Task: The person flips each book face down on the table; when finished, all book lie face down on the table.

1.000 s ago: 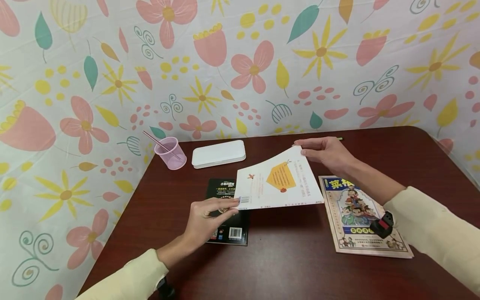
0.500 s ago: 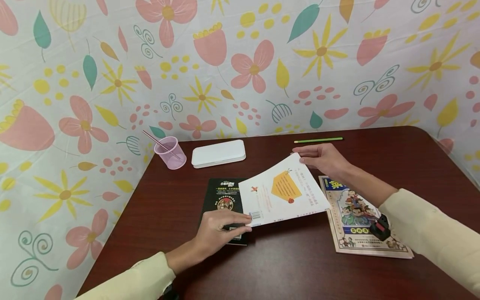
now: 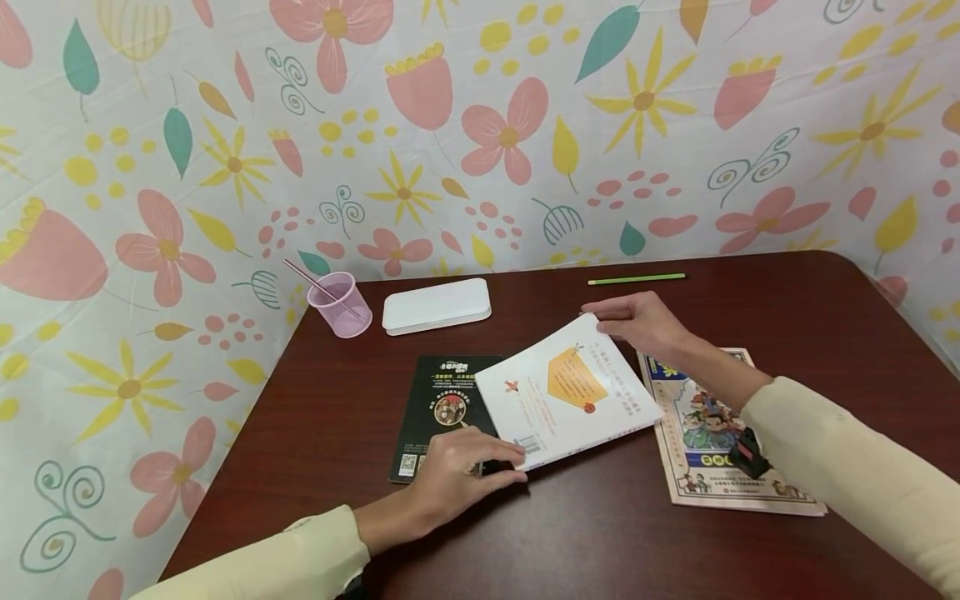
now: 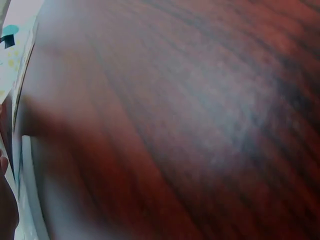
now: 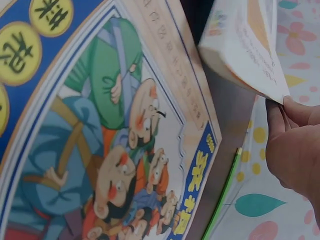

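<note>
Between both hands is a white book (image 3: 562, 392) with an orange patch on its cover. It tilts over the dark table and overlaps the right part of a black book (image 3: 442, 408). My left hand (image 3: 457, 475) pinches the near left corner between thumb and fingers. At the far right corner, my right hand (image 3: 637, 321) pinches the book too; the right wrist view shows that thumb and fingers (image 5: 292, 117) at its edge. A comic-style book (image 3: 708, 425) with a blue title band lies under my right forearm. In the left wrist view, little of the left hand shows.
Along the back of the table (image 3: 525, 542) stand a pink mesh cup (image 3: 341, 308) with a thin stick in it and a white flat case (image 3: 437, 306). A green pencil (image 3: 637, 279) lies at the back right. Behind hangs a flower-patterned cloth (image 3: 480, 125).
Both hands have brought the white book lower and nearer; the left hand has moved right and toward the front. The green pencil is now uncovered, and more of the black book's left side shows.
</note>
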A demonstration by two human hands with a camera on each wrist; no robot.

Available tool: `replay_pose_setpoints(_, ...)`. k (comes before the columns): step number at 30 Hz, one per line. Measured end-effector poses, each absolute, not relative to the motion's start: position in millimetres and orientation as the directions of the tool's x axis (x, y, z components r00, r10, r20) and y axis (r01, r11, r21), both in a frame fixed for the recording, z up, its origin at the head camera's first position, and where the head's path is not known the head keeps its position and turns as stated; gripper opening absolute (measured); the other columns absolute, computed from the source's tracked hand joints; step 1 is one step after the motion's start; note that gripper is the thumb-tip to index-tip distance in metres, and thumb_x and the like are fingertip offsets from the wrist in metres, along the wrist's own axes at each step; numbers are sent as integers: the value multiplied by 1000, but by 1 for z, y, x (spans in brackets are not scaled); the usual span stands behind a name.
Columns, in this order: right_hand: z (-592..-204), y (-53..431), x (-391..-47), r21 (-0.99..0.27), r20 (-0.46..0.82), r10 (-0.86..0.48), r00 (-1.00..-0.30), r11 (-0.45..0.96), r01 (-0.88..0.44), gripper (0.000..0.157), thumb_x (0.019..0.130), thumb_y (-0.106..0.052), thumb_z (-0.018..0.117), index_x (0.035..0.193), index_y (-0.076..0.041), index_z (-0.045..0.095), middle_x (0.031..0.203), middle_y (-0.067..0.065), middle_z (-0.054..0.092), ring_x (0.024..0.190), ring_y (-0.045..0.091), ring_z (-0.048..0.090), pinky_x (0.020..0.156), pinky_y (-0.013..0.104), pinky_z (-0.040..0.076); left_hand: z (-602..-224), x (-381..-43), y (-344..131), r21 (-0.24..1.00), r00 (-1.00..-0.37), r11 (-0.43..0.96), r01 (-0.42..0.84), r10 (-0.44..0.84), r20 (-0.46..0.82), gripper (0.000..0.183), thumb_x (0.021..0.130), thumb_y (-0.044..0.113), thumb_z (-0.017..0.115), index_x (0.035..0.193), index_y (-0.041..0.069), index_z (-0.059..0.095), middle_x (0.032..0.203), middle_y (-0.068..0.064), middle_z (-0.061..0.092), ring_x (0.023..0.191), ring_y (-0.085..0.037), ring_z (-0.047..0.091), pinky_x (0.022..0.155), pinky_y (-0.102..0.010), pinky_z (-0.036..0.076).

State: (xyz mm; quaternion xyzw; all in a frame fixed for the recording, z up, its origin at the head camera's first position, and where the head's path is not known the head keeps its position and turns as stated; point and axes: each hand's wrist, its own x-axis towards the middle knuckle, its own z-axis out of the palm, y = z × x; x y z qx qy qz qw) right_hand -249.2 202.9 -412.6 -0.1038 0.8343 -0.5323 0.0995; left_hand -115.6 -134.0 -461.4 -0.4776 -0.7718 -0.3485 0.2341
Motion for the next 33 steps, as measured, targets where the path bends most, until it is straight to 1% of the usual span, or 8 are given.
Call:
replay_pose_setpoints(5,-420,201,-253,-899,-30,-273,-962,428,-93,40,106,-6,65,146,-2,63,145,22,63,132,41,62,107,53,51,-467,-113,-129,320,-458,330,888,585,669,21,80,19,96,97,18,83,102,10,80,80,-2,69,73,-9,50)
replay_pose_setpoints(11,-426,195,-257,-863,7,-256,-967,487,-135,38,104,-2,67,142,0,66,141,23,65,125,40,66,100,48,57,-472,-110,-127,328,-499,380,865,590,634,25,80,23,97,100,20,83,103,13,79,79,-4,66,72,-8,47)
replay_pose_setpoints(16,-433,188,-257,-809,21,-245,-969,566,-161,37,104,-1,67,141,2,67,140,25,65,123,41,67,93,46,60,-477,-108,-127,341,-544,427,838,596,591,26,82,29,95,104,23,82,106,16,77,88,0,64,78,-11,50)
replay_pose_setpoints(21,-437,185,-255,-775,30,-257,-966,604,-185,40,103,1,66,143,4,64,145,26,62,132,42,61,98,49,58,-479,-110,-128,365,-568,435,823,616,546,29,83,30,94,109,24,81,109,16,76,95,1,64,84,-13,51)
replay_pose_setpoints(23,-437,183,-253,-770,39,-263,-964,607,-197,44,103,3,66,146,5,60,148,26,59,135,42,59,101,50,56,-476,-113,-129,406,-587,426,808,634,503,30,85,28,93,111,24,81,110,16,76,96,1,65,84,-13,51)
replay_pose_setpoints(26,-434,181,-249,-775,45,-281,-959,595,-211,52,103,4,65,153,6,51,155,26,52,141,42,54,106,50,52,-468,-120,-132,529,-633,396,751,660,405,31,88,24,90,116,21,80,111,13,77,95,0,67,84,-15,52)
replay_pose_setpoints(29,-430,181,-243,-783,42,-298,-954,583,-217,60,103,3,66,158,6,43,160,26,45,144,43,49,109,49,49,-455,-130,-137,653,-675,366,663,669,310,31,91,18,88,121,16,80,113,6,78,94,-7,69,86,-22,56)
replay_pose_setpoints(33,-420,184,-232,-796,43,-355,-934,552,-247,72,100,0,72,162,5,36,164,27,39,148,45,43,112,52,46,-438,-148,-147,713,-723,389,583,648,238,37,92,17,86,128,17,78,121,2,77,98,-17,70,82,-31,58)
